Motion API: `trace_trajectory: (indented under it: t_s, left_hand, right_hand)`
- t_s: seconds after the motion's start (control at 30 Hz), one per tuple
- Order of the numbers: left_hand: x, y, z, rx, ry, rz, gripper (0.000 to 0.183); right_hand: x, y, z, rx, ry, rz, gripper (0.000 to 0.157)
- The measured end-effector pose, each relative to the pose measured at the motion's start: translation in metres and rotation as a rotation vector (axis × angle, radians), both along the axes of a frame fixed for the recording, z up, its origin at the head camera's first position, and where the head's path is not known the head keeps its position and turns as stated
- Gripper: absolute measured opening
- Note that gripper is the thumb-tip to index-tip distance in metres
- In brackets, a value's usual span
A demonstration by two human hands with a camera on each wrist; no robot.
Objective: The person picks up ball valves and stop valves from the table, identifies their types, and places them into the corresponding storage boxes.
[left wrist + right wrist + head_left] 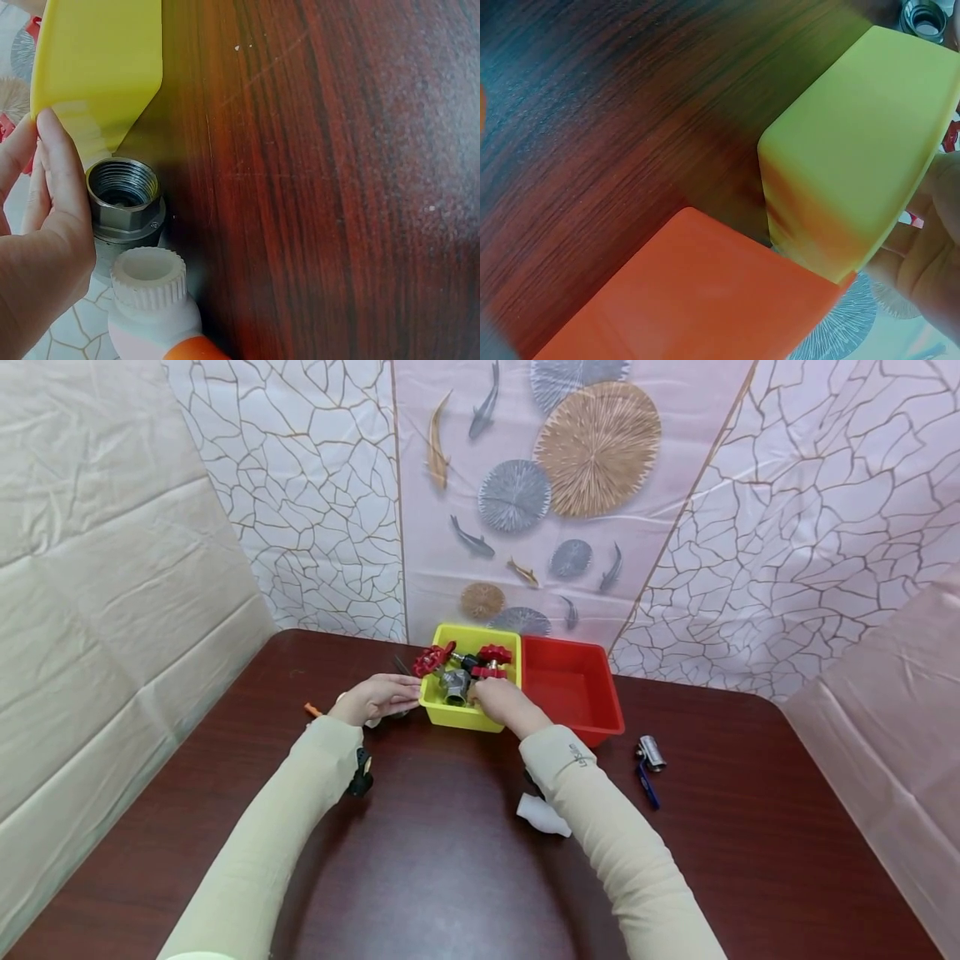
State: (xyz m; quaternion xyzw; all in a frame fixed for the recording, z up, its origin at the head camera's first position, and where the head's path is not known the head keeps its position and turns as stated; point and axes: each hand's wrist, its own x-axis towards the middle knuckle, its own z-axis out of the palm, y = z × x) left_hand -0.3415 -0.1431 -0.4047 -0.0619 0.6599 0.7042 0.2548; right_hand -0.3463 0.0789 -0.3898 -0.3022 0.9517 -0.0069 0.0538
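My left hand [382, 696] pinches the left rim of a yellow bin [461, 718], its fingertips at the lip in the left wrist view. Over the front right rim, my right hand [501, 697] reaches into the same bin. Its fingertips are hidden among the valves, so I cannot tell what it holds. Inside lie several valves with red handwheels [432, 661] and a grey metal valve body [455, 685]. Close below my left hand stand a threaded metal fitting [124, 195] and a white plastic valve [150, 292] with an orange handle.
A red bin [558, 693] adjoins the yellow one on the right. Farther right lies a metal ball valve [651, 753] with a blue lever. A white plastic piece [543, 816] rests on the table beside my right forearm. Patterned cloth hangs behind the table.
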Motion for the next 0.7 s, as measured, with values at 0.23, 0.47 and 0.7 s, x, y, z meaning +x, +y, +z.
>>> trace_trajectory:
  t_s: [0.23, 0.47, 0.7]
  left_hand:
    - [-0.002, 0.0, -0.002, -0.009, -0.006, 0.021, 0.049]
    - [-0.002, 0.001, -0.001, -0.011, -0.009, 0.024, 0.049]
    - [-0.002, 0.001, -0.001, -0.023, -0.018, 0.044, 0.048]
  right_hand:
    - [0.007, 0.002, 0.004, -0.011, 0.031, -0.008, 0.021]
    - [0.012, 0.007, 0.009, -0.023, 0.023, -0.008, 0.017]
    - [0.015, 0.009, 0.012, -0.022, 0.024, -0.008, 0.018]
